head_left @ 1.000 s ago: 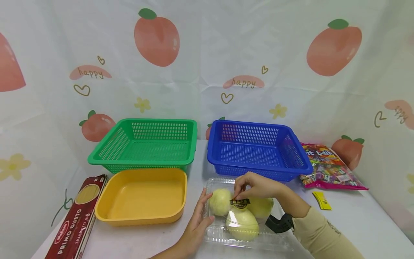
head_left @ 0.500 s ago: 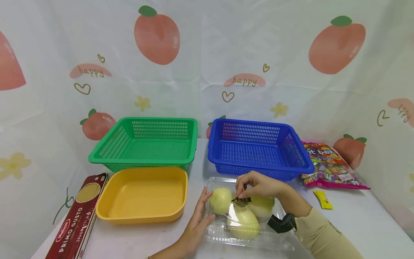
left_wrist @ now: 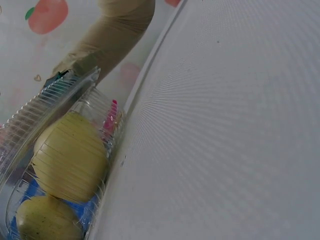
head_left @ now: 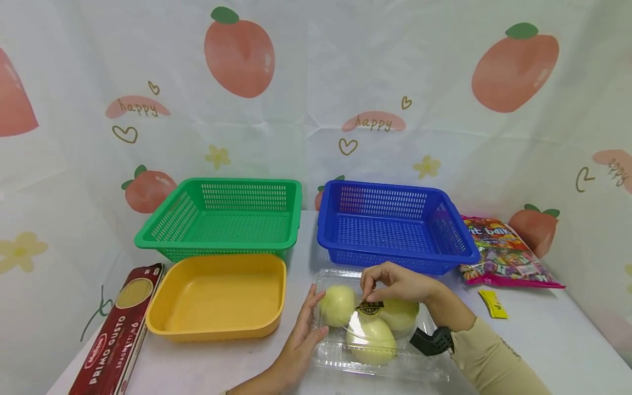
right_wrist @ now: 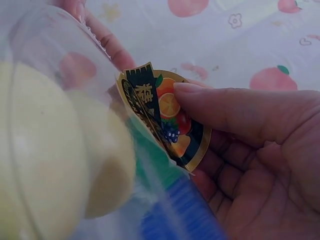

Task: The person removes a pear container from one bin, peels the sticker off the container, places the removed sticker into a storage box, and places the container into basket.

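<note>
A clear plastic clamshell box [head_left: 332, 354] stands at the table's front with three round, pale yellow fruits [head_left: 371, 341] inside. On its lid is a black and gold fruit sticker [head_left: 370, 311]. My right hand [head_left: 395, 282] pinches the upper edge of that sticker between thumb and fingers. Up close in the right wrist view, the sticker [right_wrist: 170, 112] is folded away from the plastic, its fruit picture showing beneath the thumb. Straight fingers of my left hand [head_left: 298, 340] rest along the box's left side. The left wrist view shows the box [left_wrist: 35, 112] but not that hand.
Behind the box is a blue basket [head_left: 395, 258]; a green basket [head_left: 217, 247] and a yellow tub [head_left: 214, 329] stand to its left. A spaghetti pack [head_left: 116, 329] lies far left. At the right are a candy bag [head_left: 508, 263] and a small yellow packet [head_left: 492, 305].
The pinched upper edge of the sticker is folded over a little further under my right fingers. My left hand keeps its place on the box. The head view has tilted slightly.
</note>
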Tool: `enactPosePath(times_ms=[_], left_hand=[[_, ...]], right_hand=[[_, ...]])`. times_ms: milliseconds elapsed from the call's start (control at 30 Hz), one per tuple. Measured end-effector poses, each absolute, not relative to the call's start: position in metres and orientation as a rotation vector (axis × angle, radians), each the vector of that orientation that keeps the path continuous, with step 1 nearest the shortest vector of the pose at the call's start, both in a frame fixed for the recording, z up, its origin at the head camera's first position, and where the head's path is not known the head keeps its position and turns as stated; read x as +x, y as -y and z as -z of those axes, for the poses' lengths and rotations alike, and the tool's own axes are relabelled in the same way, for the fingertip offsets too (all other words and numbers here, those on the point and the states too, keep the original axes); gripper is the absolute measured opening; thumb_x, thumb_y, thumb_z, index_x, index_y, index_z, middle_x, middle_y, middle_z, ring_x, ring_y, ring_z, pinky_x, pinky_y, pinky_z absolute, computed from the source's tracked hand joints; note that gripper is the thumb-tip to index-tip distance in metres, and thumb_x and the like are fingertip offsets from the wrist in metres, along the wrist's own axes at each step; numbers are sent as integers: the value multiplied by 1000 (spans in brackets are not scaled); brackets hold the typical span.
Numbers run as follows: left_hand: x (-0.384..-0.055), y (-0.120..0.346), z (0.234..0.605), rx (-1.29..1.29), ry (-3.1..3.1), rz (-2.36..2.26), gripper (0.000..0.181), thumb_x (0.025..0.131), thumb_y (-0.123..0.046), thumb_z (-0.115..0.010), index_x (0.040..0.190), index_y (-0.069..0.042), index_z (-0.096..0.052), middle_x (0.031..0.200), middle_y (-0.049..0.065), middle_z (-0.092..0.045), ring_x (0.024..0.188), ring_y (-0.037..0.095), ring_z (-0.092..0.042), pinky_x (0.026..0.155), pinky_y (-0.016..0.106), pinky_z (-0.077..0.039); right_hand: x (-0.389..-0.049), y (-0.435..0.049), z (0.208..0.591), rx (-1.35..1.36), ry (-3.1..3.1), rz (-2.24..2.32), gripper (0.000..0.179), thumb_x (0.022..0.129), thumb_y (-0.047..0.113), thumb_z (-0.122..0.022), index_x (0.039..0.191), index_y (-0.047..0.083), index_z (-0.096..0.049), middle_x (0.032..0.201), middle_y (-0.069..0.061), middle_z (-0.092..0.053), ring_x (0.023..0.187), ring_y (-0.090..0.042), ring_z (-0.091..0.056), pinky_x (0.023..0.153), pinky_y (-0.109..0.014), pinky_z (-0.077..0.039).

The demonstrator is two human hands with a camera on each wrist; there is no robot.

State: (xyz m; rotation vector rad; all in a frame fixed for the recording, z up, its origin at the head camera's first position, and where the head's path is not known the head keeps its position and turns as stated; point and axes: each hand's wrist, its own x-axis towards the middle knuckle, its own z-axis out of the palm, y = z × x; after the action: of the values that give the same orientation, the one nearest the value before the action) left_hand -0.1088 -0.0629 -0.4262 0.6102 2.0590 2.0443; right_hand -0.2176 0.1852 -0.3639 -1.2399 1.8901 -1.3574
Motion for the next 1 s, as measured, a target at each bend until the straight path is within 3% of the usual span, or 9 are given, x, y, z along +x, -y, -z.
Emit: enactPosePath(times_ms=[67, 167, 800, 1000], left_hand=[[-109, 63, 426, 618, -2067, -2043, 56, 96, -9, -40, 147, -10, -15, 157, 8, 14, 143, 30, 16, 101, -2, -2], [-109, 63, 426, 621, -2067, -2043, 56, 96, -9, -39, 147, -10, -15, 157, 8, 15, 143, 30, 16, 101, -2, -2], [-109, 63, 427, 628, -2064, -2041, 56, 96, -9, -40, 147, -11, -15, 157, 8, 15, 143, 29, 18, 100, -3, -2], [-108, 63, 425, 613, -2059, -2034, 56, 96, -9, -40, 147, -13, -16, 157, 6, 16, 143, 28, 19, 112, 26, 7]], right_hand=[[-217, -186, 364, -1236, -1884, 1364, 11, 89, 1, -57, 88, -9, -62, 83, -10, -56, 87, -11, -52, 89, -28, -42], [-217, -186, 365, -1219, -1866, 1378, 10, 88, 0, -56, 88, -8, -62, 85, -2, -57, 88, -11, -52, 91, -28, -41], [-218, -191, 368, -1266, -1755, 1475, 9, 88, -6, -53, 89, -12, -59, 90, 8, -59, 91, -10, -52, 93, -31, -40], [-218, -191, 370, -1255, -1732, 1511, 10, 88, -6, -54, 88, -14, -59, 90, 8, -61, 90, -10, -54, 93, -31, -41]])
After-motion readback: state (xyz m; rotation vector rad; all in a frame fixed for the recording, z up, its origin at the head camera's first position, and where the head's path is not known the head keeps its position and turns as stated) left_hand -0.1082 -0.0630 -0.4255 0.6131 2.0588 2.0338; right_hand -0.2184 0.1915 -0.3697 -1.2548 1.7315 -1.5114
